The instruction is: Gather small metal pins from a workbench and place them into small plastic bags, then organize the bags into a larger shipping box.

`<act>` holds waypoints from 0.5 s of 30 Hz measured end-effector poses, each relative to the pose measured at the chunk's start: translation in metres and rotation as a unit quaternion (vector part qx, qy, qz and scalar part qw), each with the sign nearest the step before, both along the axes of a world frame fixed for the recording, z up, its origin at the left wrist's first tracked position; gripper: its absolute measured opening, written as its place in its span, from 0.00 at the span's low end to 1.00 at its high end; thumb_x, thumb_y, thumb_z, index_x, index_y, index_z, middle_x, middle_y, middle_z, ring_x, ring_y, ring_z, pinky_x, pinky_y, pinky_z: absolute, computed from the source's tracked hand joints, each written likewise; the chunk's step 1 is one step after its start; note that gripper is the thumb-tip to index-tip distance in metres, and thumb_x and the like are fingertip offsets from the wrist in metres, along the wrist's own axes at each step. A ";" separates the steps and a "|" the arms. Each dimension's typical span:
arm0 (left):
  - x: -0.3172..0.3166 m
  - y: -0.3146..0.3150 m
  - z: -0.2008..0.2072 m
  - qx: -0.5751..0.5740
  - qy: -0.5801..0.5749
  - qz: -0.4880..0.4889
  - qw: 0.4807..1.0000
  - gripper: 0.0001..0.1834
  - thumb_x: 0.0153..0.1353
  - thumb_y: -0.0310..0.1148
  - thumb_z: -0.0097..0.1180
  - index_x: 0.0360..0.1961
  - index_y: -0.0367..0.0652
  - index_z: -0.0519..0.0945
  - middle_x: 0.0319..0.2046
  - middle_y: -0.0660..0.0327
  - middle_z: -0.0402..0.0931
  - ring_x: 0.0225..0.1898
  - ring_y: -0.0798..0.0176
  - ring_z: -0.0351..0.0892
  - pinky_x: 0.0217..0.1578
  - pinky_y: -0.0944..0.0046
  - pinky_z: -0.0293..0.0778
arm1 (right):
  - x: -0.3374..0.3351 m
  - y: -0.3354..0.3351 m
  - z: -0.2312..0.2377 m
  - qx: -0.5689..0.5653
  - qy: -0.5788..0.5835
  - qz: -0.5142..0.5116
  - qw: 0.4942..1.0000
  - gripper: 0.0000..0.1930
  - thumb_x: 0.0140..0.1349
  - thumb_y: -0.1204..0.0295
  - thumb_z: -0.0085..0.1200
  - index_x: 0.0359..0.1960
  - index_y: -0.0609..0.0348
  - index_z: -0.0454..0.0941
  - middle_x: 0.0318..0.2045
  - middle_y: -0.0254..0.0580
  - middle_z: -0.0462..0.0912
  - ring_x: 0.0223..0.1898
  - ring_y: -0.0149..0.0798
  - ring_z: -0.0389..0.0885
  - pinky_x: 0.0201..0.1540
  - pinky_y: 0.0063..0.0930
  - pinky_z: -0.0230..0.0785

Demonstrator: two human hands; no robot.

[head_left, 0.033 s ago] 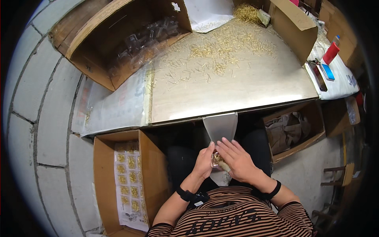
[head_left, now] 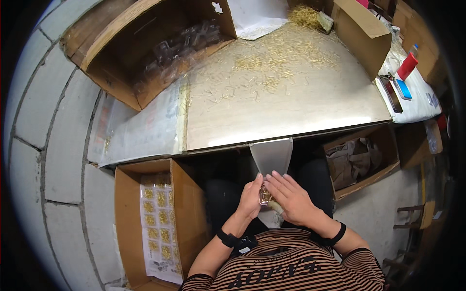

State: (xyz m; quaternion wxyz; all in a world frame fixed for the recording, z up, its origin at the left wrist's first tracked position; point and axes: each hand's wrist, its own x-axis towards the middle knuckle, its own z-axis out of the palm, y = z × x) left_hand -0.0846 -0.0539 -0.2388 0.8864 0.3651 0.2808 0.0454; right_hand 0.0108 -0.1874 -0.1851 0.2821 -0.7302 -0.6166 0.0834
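At the near end of the smooth grey-white trough [head_left: 271, 155]: your two hands are meeting above your lap, a small clear plastic box with gold-coloured contents [head_left: 264, 195] sitting between them.
Left hand: your left hand [head_left: 250, 200] is holding the box from its left side, fingers closing around it and thumb pointing away from you.
Right hand: your right hand [head_left: 292, 199] is spreading flat, fingers straight and close together, fingertips slanting over the box's right side; whether they are pressing cannot be told.
Box: it is lying to the right of your left palm and just left of your right one, both hands touching or nearly so; it is looking almost square, so no long axis is showing.
Tabletop: beyond the trough, the pale, smooth tabletop [head_left: 291, 109] is carrying loose gold-coloured wire pieces [head_left: 272, 63], thickening toward the far side.
Cartons: a brown cardboard carton of clear empty-looking cases [head_left: 114, 68] is leaning open at far left; a tall brown carton [head_left: 193, 213] is standing by your left arm, holding rows of gold-filled packs [head_left: 158, 218].
Room: large grey slabs [head_left: 65, 174] are lining the left side.
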 end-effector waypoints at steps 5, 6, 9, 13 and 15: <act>0.003 -0.008 0.011 -0.009 -0.021 0.066 0.998 0.23 0.71 0.45 0.37 0.41 0.35 0.75 0.34 0.60 0.77 0.34 0.69 0.78 0.37 0.68 0.76 | 0.001 0.004 0.008 -0.018 -0.037 0.033 0.999 0.34 0.48 0.73 0.57 0.60 0.70 0.62 0.61 0.58 0.64 0.65 0.52 0.60 0.66 0.44 0.52; 0.003 -0.009 0.010 -0.017 -0.038 0.071 0.997 0.23 0.71 0.45 0.37 0.42 0.35 0.75 0.36 0.60 0.77 0.35 0.69 0.78 0.37 0.68 0.76 | 0.002 0.008 0.011 -0.027 -0.027 0.015 0.999 0.36 0.47 0.74 0.58 0.61 0.70 0.61 0.61 0.58 0.64 0.65 0.52 0.60 0.66 0.43 0.51; -0.001 -0.002 0.005 -0.039 -0.044 0.078 0.995 0.23 0.71 0.46 0.36 0.43 0.35 0.74 0.37 0.59 0.77 0.37 0.69 0.78 0.39 0.69 0.76 | 0.000 0.014 0.013 -0.021 0.001 0.025 0.999 0.36 0.48 0.74 0.58 0.62 0.69 0.60 0.61 0.56 0.64 0.65 0.51 0.61 0.66 0.43 0.53; -0.010 0.009 0.008 -0.039 -0.041 0.043 0.997 0.24 0.71 0.47 0.37 0.45 0.35 0.74 0.39 0.58 0.78 0.38 0.69 0.79 0.39 0.69 0.76 | 0.014 0.010 0.013 0.077 0.078 0.022 0.994 0.31 0.54 0.73 0.57 0.61 0.64 0.63 0.59 0.53 0.69 0.61 0.51 0.67 0.63 0.44 0.59; -0.014 0.010 0.008 -0.021 -0.033 0.005 0.999 0.25 0.71 0.48 0.36 0.46 0.35 0.74 0.39 0.57 0.78 0.37 0.68 0.80 0.35 0.69 0.79 | 0.018 0.008 0.011 0.078 0.063 -0.024 0.995 0.26 0.56 0.72 0.56 0.58 0.62 0.67 0.57 0.51 0.70 0.59 0.50 0.69 0.61 0.44 0.61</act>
